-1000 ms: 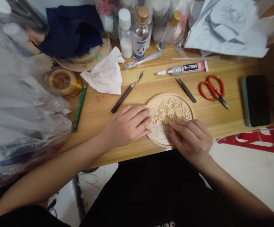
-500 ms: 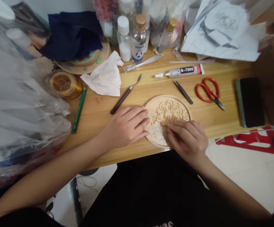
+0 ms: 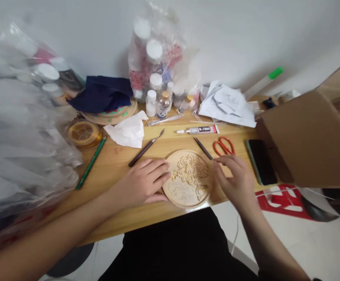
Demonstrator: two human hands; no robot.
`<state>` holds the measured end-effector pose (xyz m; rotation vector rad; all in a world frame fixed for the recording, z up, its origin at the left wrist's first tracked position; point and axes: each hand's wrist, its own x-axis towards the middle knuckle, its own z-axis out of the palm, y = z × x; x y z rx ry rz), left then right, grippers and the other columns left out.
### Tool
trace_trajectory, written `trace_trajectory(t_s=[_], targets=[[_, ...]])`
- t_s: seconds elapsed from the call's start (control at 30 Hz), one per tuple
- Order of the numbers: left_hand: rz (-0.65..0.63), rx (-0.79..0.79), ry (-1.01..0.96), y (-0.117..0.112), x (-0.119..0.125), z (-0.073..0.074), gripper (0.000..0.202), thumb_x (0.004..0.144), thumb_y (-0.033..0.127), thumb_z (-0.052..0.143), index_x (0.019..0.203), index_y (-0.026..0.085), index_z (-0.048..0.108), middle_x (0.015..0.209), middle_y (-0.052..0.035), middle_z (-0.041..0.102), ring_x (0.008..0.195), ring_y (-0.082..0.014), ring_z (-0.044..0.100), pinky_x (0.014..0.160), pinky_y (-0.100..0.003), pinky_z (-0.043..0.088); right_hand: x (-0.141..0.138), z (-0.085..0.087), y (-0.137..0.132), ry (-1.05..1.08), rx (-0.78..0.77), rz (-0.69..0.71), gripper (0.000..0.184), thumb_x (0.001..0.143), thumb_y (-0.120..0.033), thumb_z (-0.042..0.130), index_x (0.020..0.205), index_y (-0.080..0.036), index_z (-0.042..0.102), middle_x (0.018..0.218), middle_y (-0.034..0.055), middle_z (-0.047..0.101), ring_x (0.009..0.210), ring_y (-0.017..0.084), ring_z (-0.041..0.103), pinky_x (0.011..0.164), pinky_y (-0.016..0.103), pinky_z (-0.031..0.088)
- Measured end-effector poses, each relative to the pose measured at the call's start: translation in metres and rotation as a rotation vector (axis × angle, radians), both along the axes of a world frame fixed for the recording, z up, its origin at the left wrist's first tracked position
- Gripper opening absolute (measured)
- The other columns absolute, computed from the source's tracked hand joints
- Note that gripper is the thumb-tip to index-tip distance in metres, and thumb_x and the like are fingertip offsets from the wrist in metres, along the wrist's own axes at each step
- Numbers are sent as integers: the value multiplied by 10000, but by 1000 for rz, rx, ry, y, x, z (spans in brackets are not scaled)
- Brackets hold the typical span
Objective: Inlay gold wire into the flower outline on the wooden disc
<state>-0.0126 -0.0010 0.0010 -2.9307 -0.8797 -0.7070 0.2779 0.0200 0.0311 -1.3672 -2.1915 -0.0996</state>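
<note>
A round wooden plate [image 3: 174, 197] lies near the table's front edge, with a flower drawing partly outlined in gold wire. My left hand [image 3: 145, 181] rests against its left rim, fingers stretched and slightly spread. To the plate's right, my right hand [image 3: 236, 177] has thumb and forefinger brought together at the near end of the black tweezers [image 3: 203, 148], which still lie on the table. Behind that hand are red-handled pliers [image 3: 224, 145], their jaws hidden by it. Left of the plate lies a dark-handled palette knife [image 3: 146, 148].
A B-7000 glue tube [image 3: 203, 129], a pen [image 3: 165, 120] and small bottles [image 3: 163, 105] are toward the back. A gold wire spool [image 3: 84, 133], green pencil [image 3: 92, 163] and crumpled tissue [image 3: 129, 130] lie left. A phone [image 3: 260, 162] and cardboard box [image 3: 301, 136] are right.
My right hand has left the lower right of the plate and moved up to the tweezers. My left hand stays at the left rim. The view has tilted up.
</note>
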Motion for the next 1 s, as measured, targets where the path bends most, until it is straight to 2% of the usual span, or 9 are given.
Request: trace_trajectory(t_s=[0.07,0.17,0.3,0.4,0.57,0.67,0.83,0.9,1.0], targets=[[5,16,-9,0,0,-1,496,914,538,578,1130,99,658,1201,-152,679,1191,-287,597,963,-445,519,21,3,26,-87,4,-82,135,848,-254,613,806,-157,698,774,86,696,709,210,636,631,336,497],[15,40,-12,-1,1,-1,484,940,530,537,1109,95,666,1204,-153,679,1205,-282,594,980,-434,519,38,8,56,-196,-180,-202,212,848,-298,582,837,-143,725,774,116,694,715,236,625,623,351,464],[18,42,2,-2,2,-1,477,942,536,530,1099,109,675,1189,-139,688,1201,-273,599,988,-429,520,24,13,74,-232,-370,-44,214,853,-278,590,970,-155,719,834,87,725,727,206,649,648,316,469],[21,48,1,-2,3,-1,483,925,536,560,1096,100,677,1172,-141,693,1180,-288,610,974,-436,524,0,11,81,-294,-449,162,375,835,-238,628,1207,-187,623,814,31,727,663,166,631,604,270,443],[43,47,6,-3,4,0,477,930,531,555,1088,99,682,1173,-158,690,1164,-288,618,942,-428,530,-18,9,86,-405,-338,276,327,817,-112,578,1134,-164,639,874,81,744,713,192,641,596,277,398],[42,54,18,-4,5,1,482,925,530,565,1086,91,682,1169,-162,692,1155,-294,625,938,-426,532,-13,21,76,-339,-318,291,320,846,-121,556,1145,-189,643,930,74,736,757,191,640,641,294,423],[70,80,-5,-6,8,2,467,914,515,590,1050,79,688,1138,-174,700,1123,-305,643,921,-424,542,-2,57,45,648,-278,305,218,867,-131,585,1000,-252,709,716,1,623,592,125,559,544,283,422],[77,73,-8,-6,10,1,471,907,512,603,1044,70,689,1134,-181,699,1121,-317,644,919,-430,544,-4,64,34,990,-430,327,191,871,-162,568,877,-259,732,597,-8,525,522,123,506,483,291,387],[81,54,-2,-6,10,1,471,908,511,602,1058,72,685,1141,-176,698,1124,-319,644,924,-434,543,-16,58,21,1160,-654,333,148,855,-358,624,909,-283,740,584,-16,466,515,124,487,464,293,393]])
